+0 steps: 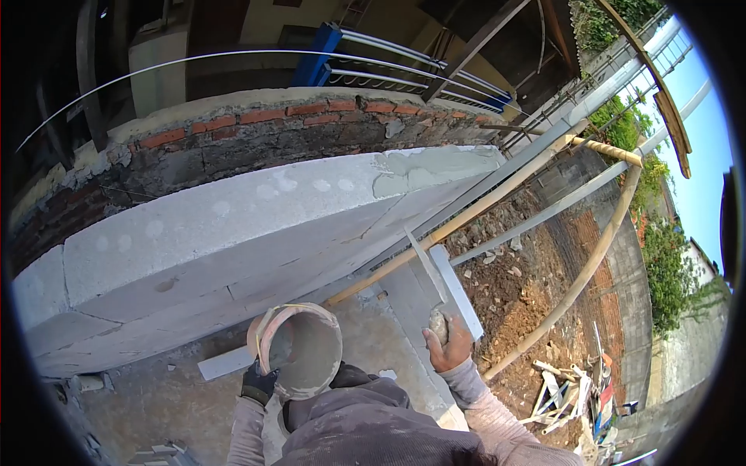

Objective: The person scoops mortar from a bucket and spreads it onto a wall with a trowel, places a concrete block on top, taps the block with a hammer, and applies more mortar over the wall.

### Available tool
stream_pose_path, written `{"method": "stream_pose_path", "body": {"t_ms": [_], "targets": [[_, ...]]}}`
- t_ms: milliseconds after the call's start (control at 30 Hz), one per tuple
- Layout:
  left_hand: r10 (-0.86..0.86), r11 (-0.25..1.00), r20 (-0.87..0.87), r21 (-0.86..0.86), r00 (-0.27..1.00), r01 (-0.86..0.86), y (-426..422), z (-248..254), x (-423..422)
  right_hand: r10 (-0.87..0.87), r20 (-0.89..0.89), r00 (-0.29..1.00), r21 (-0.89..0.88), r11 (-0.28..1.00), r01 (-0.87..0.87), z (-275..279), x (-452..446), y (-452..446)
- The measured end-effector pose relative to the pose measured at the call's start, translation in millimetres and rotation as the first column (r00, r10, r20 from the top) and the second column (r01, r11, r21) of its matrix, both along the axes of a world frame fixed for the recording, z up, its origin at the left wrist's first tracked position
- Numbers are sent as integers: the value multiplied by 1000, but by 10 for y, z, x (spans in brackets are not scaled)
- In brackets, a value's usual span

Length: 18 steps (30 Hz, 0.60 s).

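My left hand (258,384), in a dark glove, grips the rim of a mortar-smeared bucket (268,342) tilted so that its mouth faces me. Grey mortar lies inside the bucket. My right hand (451,348), bare, is closed round the handle of a trowel (426,268), its blade pointing up and away toward the wall. In front of me runs a wall of pale blocks (233,213). Wet mortar (435,168) covers the right end of its top, while pale round spots mark the top further left.
Behind the block wall stands an older brick wall (256,116). Bamboo poles (575,299) and a metal pole (536,202) slant on the right above rubble soil (521,279). A scrap pile (563,392) lies lower right. A white strip (225,363) rests on the floor.
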<state>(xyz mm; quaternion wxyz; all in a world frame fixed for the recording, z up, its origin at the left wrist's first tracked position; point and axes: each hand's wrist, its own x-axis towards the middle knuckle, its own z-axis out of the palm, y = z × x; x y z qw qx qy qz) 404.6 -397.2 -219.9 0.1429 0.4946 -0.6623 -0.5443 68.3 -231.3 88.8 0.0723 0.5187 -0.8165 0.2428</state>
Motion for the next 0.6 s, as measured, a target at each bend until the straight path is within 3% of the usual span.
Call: {"method": "stream_pose_path", "body": {"t_ms": [33, 67, 100, 133, 167, 200, 233, 267, 300, 333, 367, 400, 467, 533, 600], "targets": [[-41, 998, 46, -48, 998, 43, 3, -36, 15, -67, 131, 989, 33, 997, 63, -48, 17, 58], [-56, 997, 56, -52, 997, 59, 30, -64, 44, -82, 140, 987, 30, 996, 78, -90, 40, 105], [-1, 1000, 1, -14, 1000, 1, 59, -85, 57, -52, 354, 934, 80, 996, 26, -92, 71, 114], [60, 998, -53, 30, 997, -59, 83, -109, 58, -31, 551, 834, 117, 992, -40, -68, 107, 114], [54, 998, -48, 33, 997, -52, 92, -170, 44, -73, 773, 630, 149, 986, -69, -19, 161, 110], [80, 993, -128, 98, 989, -68, 102, -241, 46, -80, 777, 624, 158, 985, -70, -66, 135, 102], [123, 982, -195, 167, 973, -90, 148, -263, 109, -92, 790, 606, 259, 946, -194, -181, 101, 103], [95, 992, -180, 99, 979, -79, 120, 114, 67, -104, 808, 580, 351, 876, -332, -301, 97, 91], [155, 973, -195, 203, 969, -114, 173, -13, 103, -227, 845, 485, 421, 840, -341, -397, 132, 40], [267, 906, -180, 382, 947, -183, 256, -113, 149, -238, 819, 521, 468, 803, -368, -517, 163, 2], [319, 900, -215, 374, 923, -224, 309, 53, 158, -238, 796, 557, 511, 758, -405, -641, 205, -24], [400, 875, -221, 382, 890, -298, 391, 150, 167, -251, 803, 540, 515, 749, -417, -724, 286, -44], [564, 782, -253, 470, 786, -410, 660, -162, 245, -244, 826, 508, 512, 702, -496, -825, 380, -74], [678, 660, -183, 577, 712, -481, 910, 49, 275, -283, 885, 369, 440, 768, -465, -908, 404, -39], [778, 597, -275, 603, 565, -529, 1173, 348, 186, -244, 915, 322, 393, 726, -564, -1016, 374, 33]]}}
